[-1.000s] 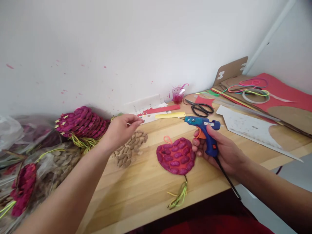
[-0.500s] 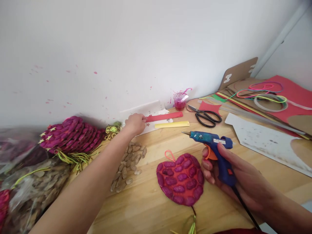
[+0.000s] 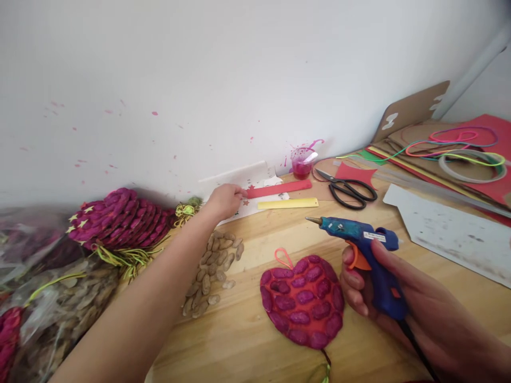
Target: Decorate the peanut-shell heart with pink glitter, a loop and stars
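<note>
My right hand (image 3: 371, 282) is wrapped around the handle of a blue glue gun (image 3: 383, 271), fingers by its orange trigger, nozzle pointing left. Below the nozzle lies a heart-shaped ornament (image 3: 303, 298) covered with magenta peanut shells, with an orange loop on top and a tassel below. My left hand (image 3: 227, 201) reaches to white paper (image 3: 255, 207) by the wall. Its fingertips are pinched together beside the left end of a red strip (image 3: 279, 189); whatever is between them is hidden. Small stars (image 3: 246, 202) lie on the paper near those fingertips.
Loose peanut shells (image 3: 215, 260) lie under my left forearm. At left are stacked magenta ornaments (image 3: 123, 218) and a plastic bag of shells (image 3: 80, 298). Behind stand a cup of magenta liquid (image 3: 302, 164), black scissors (image 3: 349, 191) and a yellow strip (image 3: 287, 204). Coloured cords (image 3: 459, 141) top cardboard.
The view has shifted slightly, so most things on the right appear further right. My left hand stays at the paper with its fingertips close to the red strip. My right hand still holds the glue gun.
</note>
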